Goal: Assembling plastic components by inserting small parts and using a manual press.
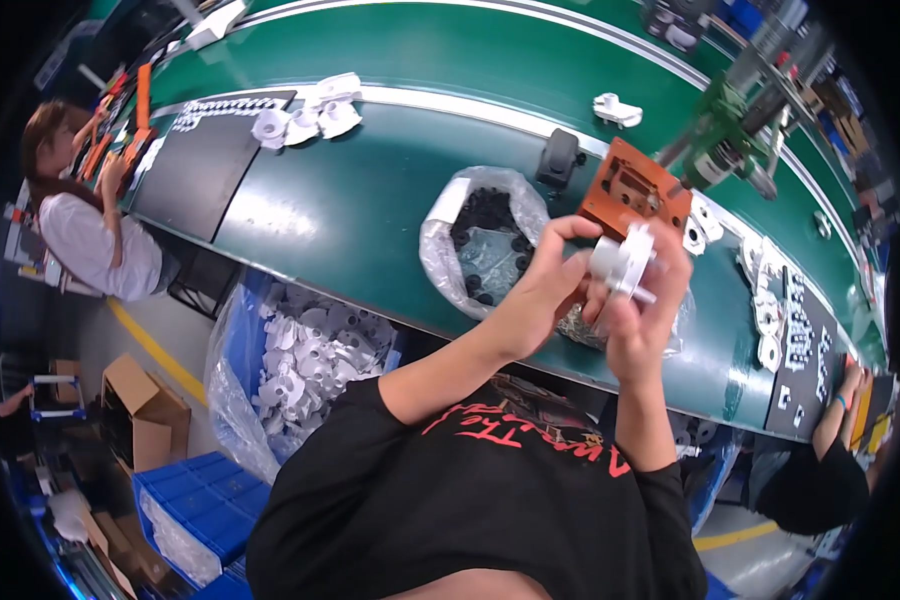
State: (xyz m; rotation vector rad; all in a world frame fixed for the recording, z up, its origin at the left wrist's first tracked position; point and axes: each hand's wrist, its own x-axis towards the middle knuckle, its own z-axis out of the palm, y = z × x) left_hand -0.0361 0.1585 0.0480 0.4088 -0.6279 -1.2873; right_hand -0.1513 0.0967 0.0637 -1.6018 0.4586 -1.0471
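Held up over the near part of the green table, just in front of an orange block: a white plastic part, turned with its round stub to the left. Gripped from the right side by the right hand, fingers closed around it. Met at the stub by the left hand, thumb and forefinger bent to a narrow gap; too blurred there to tell whether pinching or only brushing it.

Just left of both hands, standing on the table: an open clear bag, wide at the mouth, containing small black pieces, thickest at the far side and scattered along the edges. Under the hands and partly hidden by them: a second clear bag, crumpled, contents not readable.

Lower down, by the table's front edge: a blue crate with a clear plastic liner spilling over its left side, heaped with white pieces in a loose jumble. Farther left, on the floor: a cardboard box, flaps open, too dark inside to make out. Just beside it: a blue bin, with clear film showing at its side.
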